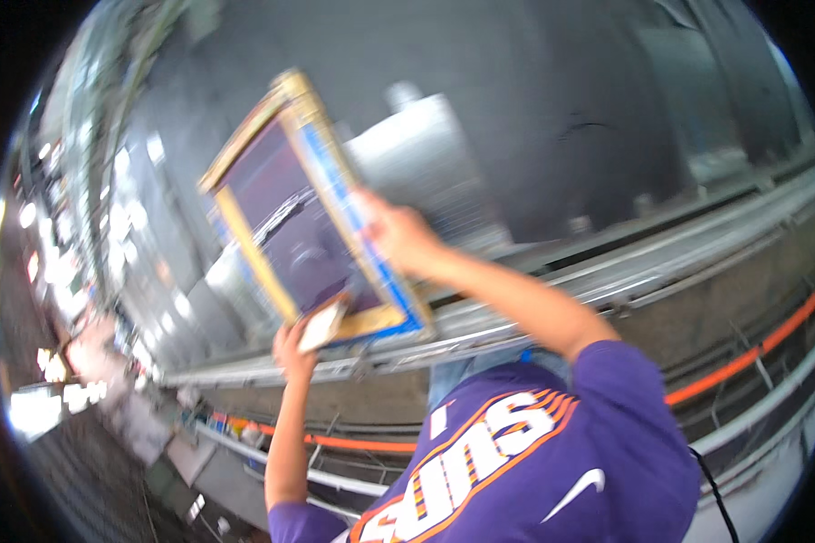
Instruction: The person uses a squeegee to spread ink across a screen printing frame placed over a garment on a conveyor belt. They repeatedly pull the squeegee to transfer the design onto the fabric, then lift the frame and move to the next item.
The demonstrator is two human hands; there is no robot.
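Observation:
A rectangular screen-printing frame [340, 195], its rim covered in yellowish and blue tape, is tilted in front of me over the long work surface. Dark mesh with a pale streak fills its middle. My right hand [397, 235] is closed on the frame's right side, fingers partly hidden behind the rim. At the near left corner my left hand [295, 348] is closed on a pale, flat, block-like piece [323, 328], which overlaps the frame's near edge. Blur hides whether those fingers also grip the frame.
Dark sheets [589, 118] lie along the long work surface, with a shiny silvery patch [421, 149] right of the frame. A metal rail [625, 267] runs along the near edge. Below it are an orange bar [747, 348] and pale pipes. Bright lights blur at far left.

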